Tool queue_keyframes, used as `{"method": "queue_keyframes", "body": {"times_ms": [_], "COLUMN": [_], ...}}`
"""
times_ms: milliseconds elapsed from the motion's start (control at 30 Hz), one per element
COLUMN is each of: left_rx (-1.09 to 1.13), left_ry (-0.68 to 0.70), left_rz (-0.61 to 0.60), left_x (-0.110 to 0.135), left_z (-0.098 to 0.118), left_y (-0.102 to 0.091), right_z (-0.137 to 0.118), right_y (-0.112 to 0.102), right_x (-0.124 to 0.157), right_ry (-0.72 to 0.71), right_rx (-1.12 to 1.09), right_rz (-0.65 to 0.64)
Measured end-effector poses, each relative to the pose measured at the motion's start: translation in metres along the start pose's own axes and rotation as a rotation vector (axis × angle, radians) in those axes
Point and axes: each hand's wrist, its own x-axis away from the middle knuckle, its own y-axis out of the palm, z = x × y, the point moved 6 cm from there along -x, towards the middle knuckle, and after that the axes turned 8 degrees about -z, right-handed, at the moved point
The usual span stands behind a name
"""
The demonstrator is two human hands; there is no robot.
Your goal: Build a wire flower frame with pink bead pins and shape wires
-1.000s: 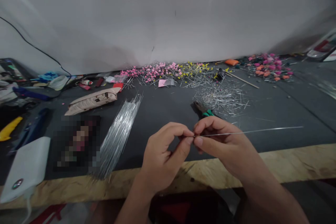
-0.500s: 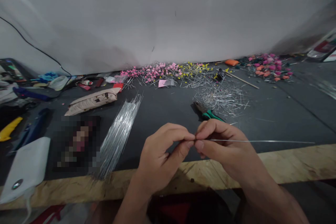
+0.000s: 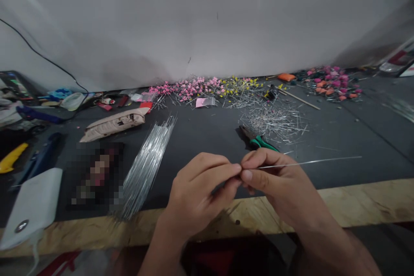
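Observation:
My left hand [image 3: 202, 194] and my right hand [image 3: 281, 181] meet at their fingertips above the table's front edge. A thin silvery wire [image 3: 317, 162] sticks out to the right from between my right thumb and fingers. My left fingers are pinched against the right ones; the wire's end there is hidden by the fingertips. Just beyond my right hand lie pliers [image 3: 258, 141] with green handles. Further back is a loose heap of short wire pieces [image 3: 274, 120]. A bundle of long straight wires [image 3: 147, 166] lies left of my left hand.
Pink flower-like pieces [image 3: 194, 88] and yellow ones [image 3: 239, 86] on wires line the wall. Purple and orange ones [image 3: 334, 82] lie at the back right near a thin stick [image 3: 299, 97]. A beige packet [image 3: 114, 124] and a white power bank [image 3: 34, 205] are on the left.
The wire's free end has swung upward and now reaches less far to the right. My left hand has rolled slightly, its fingers shifting over the thumb. The table items stay put.

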Motion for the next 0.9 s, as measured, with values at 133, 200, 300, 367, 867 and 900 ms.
{"method": "queue_keyframes", "body": {"times_ms": [133,200,300,367,867,900], "left_rx": [-0.036,-0.056,-0.094,-0.118,-0.191,-0.184], "left_ry": [0.023,0.024,0.024,0.023,0.092,0.091], "left_rz": [0.041,0.060,0.068,0.070,0.247,0.245], "left_x": [0.000,-0.001,-0.002,-0.003,0.005,0.005], "left_z": [0.004,0.005,0.005,0.005,0.013,0.013], "left_y": [0.000,0.001,0.002,0.003,0.003,0.003], "right_z": [0.001,0.001,0.000,-0.001,-0.008,-0.008], "right_y": [0.001,0.002,0.002,0.002,0.018,0.018], "right_x": [0.000,0.001,0.001,0.001,0.007,0.007], "right_ry": [-0.009,-0.018,-0.044,-0.072,-0.144,-0.148], "right_rx": [0.006,0.008,0.018,0.022,-0.012,-0.012], "right_rz": [-0.021,-0.009,0.028,0.047,0.070,0.071]}}
